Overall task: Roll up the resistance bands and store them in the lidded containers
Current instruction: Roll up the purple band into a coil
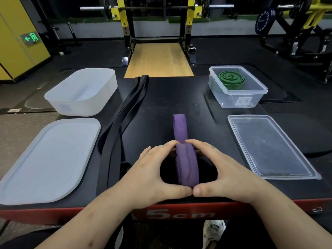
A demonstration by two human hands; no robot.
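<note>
A purple resistance band (186, 164) stands partly rolled on edge near the front of the black platform (161, 108), its loose tail running away from me. My left hand (152, 169) and my right hand (222, 169) grip the roll from either side, thumbs meeting at its near edge. A black band (122, 119) lies unrolled along the left of the platform. A rolled green band (231, 79) sits in the clear container (239, 99) at the back right, whose clear lid (269, 146) lies in front of it.
A frosted white container (80, 92) stands open at the back left, with its frosted lid (48, 159) lying flat in front of it. The platform's red front edge (179, 212) is close to me. A squat rack and gym machines stand beyond.
</note>
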